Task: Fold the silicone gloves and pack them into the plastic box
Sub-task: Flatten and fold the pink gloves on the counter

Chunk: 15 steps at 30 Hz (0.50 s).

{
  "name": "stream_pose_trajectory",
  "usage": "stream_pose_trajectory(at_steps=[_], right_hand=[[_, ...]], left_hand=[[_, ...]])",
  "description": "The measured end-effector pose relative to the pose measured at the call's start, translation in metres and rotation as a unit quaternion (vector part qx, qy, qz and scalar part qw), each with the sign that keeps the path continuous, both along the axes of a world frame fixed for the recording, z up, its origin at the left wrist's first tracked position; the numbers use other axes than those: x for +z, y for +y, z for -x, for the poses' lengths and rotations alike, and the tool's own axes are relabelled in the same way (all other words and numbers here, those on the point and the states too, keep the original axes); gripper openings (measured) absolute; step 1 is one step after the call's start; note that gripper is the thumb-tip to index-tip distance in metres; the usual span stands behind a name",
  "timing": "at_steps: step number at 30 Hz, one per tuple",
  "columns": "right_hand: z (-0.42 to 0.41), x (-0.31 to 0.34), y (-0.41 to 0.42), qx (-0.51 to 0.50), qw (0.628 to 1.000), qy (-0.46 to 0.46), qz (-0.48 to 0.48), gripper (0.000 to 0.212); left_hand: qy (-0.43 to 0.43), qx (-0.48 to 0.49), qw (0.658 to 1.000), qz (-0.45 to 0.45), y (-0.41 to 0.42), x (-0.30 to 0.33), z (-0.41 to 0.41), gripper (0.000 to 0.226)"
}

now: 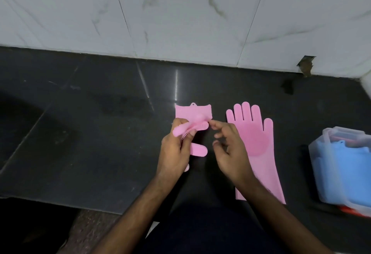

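Observation:
A pink silicone glove [193,114] lies partly folded on the dark counter, its cuff pointing toward the wall and its fingers bent back over it. My left hand [176,149] is shut on those bent fingers, with the thumb of the glove sticking out below. My right hand [228,149] hovers just right of it, fingers apart, its fingertips near the fold. A second pink glove [259,145] lies flat and unfolded to the right, fingers toward the wall. The clear plastic box [329,171] stands at the right edge with folded blue gloves [349,165] inside.
The black stone counter [100,133] runs to a white marble-tiled wall [180,16] at the back. A chipped hole [306,65] marks the wall's base at the right. Something orange [351,210] shows under the box. The counter's front edge is close to my body.

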State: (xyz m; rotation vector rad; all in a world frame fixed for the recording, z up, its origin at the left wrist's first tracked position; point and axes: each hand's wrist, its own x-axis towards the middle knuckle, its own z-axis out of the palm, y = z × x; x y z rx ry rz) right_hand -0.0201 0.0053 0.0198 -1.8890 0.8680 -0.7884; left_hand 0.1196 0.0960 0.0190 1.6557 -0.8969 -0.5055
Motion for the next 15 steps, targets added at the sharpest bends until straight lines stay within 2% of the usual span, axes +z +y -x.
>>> stream_pose_trajectory(at_steps=[3,7,10,12,15], right_hand=[[0.003,-0.003,0.0,-0.003,1.0,-0.003,0.005,0.06],[0.007,0.004,-0.007,-0.031,0.999,0.003,0.012,0.061],[0.018,0.013,-0.012,0.012,0.998,0.004,0.057,0.03],[0.025,0.022,-0.008,0.054,0.998,-0.031,-0.002,0.012],[0.03,0.034,0.004,0.113,0.98,-0.1,-0.128,0.03]], left_hand=[[-0.02,0.003,1.0,-0.008,-0.002,0.008,0.004,0.025],[0.005,-0.025,0.999,0.036,-0.004,0.027,0.014,0.021],[0.048,-0.004,0.996,0.069,-0.008,0.042,0.019,0.029],[0.093,0.0,0.991,0.092,-0.012,0.051,0.025,0.034],[0.167,0.001,0.979,0.116,-0.022,0.058,0.037,0.026]])
